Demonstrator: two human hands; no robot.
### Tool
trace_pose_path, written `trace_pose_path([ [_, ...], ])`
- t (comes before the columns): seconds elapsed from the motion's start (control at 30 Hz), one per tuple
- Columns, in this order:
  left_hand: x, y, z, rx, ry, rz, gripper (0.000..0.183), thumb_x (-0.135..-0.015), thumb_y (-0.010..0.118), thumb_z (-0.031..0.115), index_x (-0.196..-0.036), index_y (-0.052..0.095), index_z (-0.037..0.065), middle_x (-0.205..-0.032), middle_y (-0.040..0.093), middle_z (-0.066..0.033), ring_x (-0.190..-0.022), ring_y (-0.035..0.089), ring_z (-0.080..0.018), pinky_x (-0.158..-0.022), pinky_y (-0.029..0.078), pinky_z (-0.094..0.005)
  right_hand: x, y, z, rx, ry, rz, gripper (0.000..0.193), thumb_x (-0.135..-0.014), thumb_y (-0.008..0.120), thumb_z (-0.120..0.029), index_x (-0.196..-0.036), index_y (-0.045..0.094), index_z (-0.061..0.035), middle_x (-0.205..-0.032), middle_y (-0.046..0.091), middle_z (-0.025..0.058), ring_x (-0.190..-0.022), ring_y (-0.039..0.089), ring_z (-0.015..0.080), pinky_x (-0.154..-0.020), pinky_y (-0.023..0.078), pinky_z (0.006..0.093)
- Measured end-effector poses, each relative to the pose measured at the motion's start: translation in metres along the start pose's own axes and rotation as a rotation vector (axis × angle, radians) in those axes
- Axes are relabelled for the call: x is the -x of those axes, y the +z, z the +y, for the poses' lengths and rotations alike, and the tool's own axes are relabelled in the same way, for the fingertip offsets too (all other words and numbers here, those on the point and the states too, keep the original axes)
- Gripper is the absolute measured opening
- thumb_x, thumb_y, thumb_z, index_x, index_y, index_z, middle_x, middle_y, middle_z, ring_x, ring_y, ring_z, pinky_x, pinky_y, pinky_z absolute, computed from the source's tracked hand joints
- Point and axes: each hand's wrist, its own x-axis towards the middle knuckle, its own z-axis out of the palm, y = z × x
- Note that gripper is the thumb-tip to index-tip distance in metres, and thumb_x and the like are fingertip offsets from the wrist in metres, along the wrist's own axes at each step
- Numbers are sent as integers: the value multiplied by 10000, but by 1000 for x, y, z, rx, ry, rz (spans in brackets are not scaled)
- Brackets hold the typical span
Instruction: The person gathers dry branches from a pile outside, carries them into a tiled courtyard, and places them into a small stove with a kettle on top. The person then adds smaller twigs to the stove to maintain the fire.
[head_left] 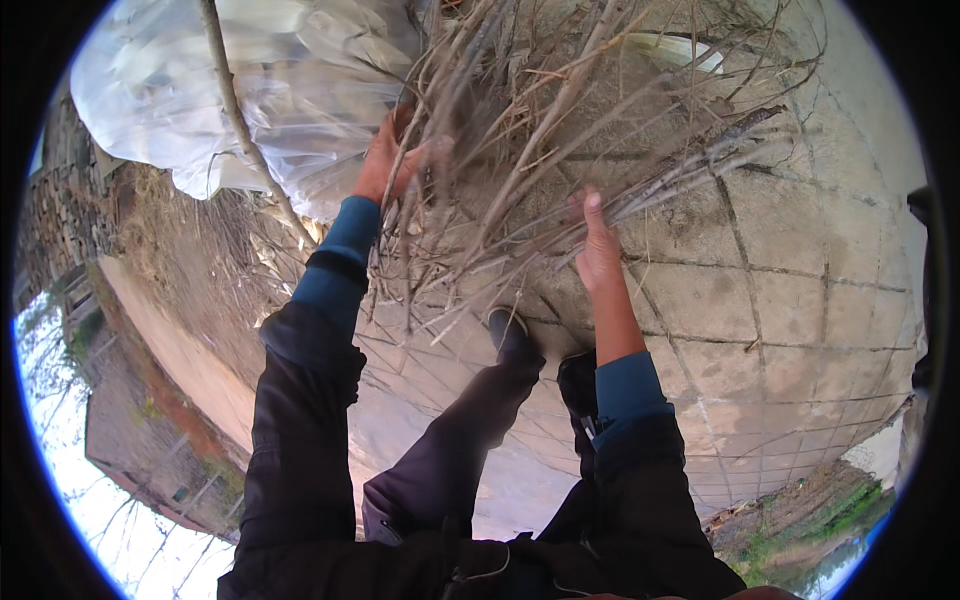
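Both hands in cut branches: right grips a stick bundle, left reaches into the twigs

Nearest: dark trousers (455,440) and one shoe (507,325) on the ground below the hands. Both forearms come up from the lower edge, dark outer sleeves with blue cuffs.

Right hand (600,250): thumb up, fingers clamped round a loose bundle of thin sticks (665,185). Bundle's long axis runs slantwise, lower left to upper right; the hand holds it partway along, with ends sticking out both sides. Far fingers hidden behind the palm and sticks.

Left hand (385,165): further up and to the left, at the left edge of the branch heap (560,105). Blurred, twigs cross in front; can't tell if the fingers are closed on anything or just apart among them.

Key relation: the heap lies between the hands and beyond them, its main branches slanting up to the right, more steeply than the bundle. Left hand is nearer the heap's left side; right hand is nearer the bundle, whose lower-left ends overlap the heap's lower twigs.

Under it all, grooved concrete paving (800,310). Left of the heap, crumpled clear plastic sheeting (300,60), a long bare stick (235,110) slanting across it. Further off: dry brush (185,240), then a stone wall (60,200) by the left rim.
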Motion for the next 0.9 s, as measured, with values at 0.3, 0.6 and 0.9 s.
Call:
trace_pose_path([
  [0.3,-26,10,-18,-294,-67,15,876,-853,866,495,-1506,526,19,-1416,651,-158,-1332,578,-270,-1118,457,-411,-32,44,-22,-170,3,-110,1084,-875,733,-717,-1676,294,-135,-1540,526,78,-1476,419,244,-1247,285,498],
  [0.6,-16,12,-7,-133,-60,-70,920,-813,899,535,-1482,535,18,-1360,668,-168,-1249,618,-258,-1071,499,-397,-29,55,-22,-96,32,-151,1022,-881,707,-741,-1683,315,-244,-1558,445,56,-1486,363,265,-1245,245,493],
  [0.9,-27,35,-27,230,-41,-72,836,-848,877,480,-1461,572,0,-1374,658,-145,-1269,587,-252,-1107,458,-396,-49,37,-23,-171,91,-248,954,-892,795,-533,-1664,355,-186,-1681,365,50,-1538,315,240,-1249,226,476],
])
